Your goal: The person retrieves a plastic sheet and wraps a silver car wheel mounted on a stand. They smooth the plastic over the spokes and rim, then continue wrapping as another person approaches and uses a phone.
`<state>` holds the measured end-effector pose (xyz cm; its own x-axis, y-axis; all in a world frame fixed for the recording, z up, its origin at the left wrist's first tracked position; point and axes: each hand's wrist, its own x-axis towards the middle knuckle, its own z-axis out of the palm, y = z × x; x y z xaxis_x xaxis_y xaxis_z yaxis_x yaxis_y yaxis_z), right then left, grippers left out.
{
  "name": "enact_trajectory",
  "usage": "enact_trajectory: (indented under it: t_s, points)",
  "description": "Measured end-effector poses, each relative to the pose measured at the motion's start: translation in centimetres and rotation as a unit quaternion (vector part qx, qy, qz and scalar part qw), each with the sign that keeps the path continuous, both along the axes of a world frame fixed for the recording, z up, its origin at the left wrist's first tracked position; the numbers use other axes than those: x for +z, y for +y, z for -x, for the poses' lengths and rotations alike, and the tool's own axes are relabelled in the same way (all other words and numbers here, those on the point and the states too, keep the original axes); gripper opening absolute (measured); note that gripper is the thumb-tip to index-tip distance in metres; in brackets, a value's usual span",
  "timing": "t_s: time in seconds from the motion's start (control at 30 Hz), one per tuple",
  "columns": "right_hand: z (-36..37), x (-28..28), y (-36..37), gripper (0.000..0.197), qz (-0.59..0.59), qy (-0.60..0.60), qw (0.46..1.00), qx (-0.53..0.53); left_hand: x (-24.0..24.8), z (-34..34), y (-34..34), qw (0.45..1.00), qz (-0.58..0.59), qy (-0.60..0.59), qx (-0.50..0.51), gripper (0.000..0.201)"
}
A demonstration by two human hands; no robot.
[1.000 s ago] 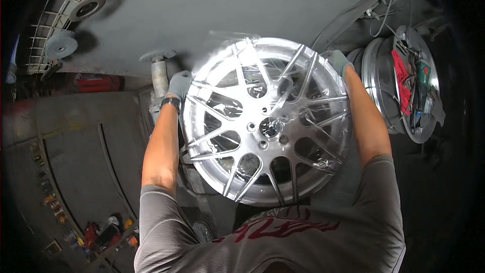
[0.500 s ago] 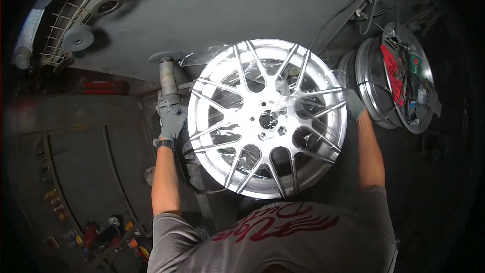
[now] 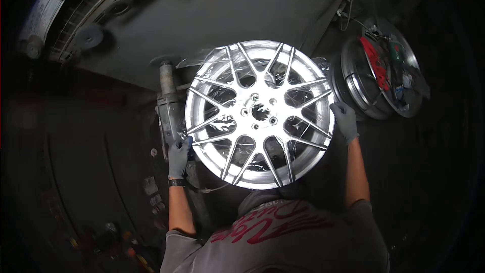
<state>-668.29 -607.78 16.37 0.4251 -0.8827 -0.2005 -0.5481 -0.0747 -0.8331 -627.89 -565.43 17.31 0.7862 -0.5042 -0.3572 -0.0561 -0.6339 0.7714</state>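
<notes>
Polished silver multi-spoke alloy wheel (image 3: 259,114), face up, centre of view, over dark grey workbench (image 3: 202,30). Gloved left hand (image 3: 179,157) closed on lower-left rim, beside grey cylindrical power tool (image 3: 168,106). Gloved right hand (image 3: 345,121) curled around right rim edge. Further right, well apart: second metal rim (image 3: 369,78) holding red and green tools.

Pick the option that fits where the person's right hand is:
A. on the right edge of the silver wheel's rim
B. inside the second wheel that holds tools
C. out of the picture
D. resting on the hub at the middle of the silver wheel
A: the gloved right hand lies against the right edge of the silver wheel, well away from its middle and apart from the second wheel to the right.
</notes>
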Motion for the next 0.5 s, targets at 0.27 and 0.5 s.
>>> enact_trajectory:
  t_s: [0.27,0.5]
  points:
    - [-1.7,1.1,1.2,0.039,0.151,-0.038,0.982,-0.108,-2.3,1.0,1.6,0.990,0.103,0.004,0.093,0.033]
    - [-5.8,2.0,-0.1,0.080,0.214,0.095,0.970,-0.072,2.6,7.3,-0.6,0.918,0.221,0.217,0.247,0.023]
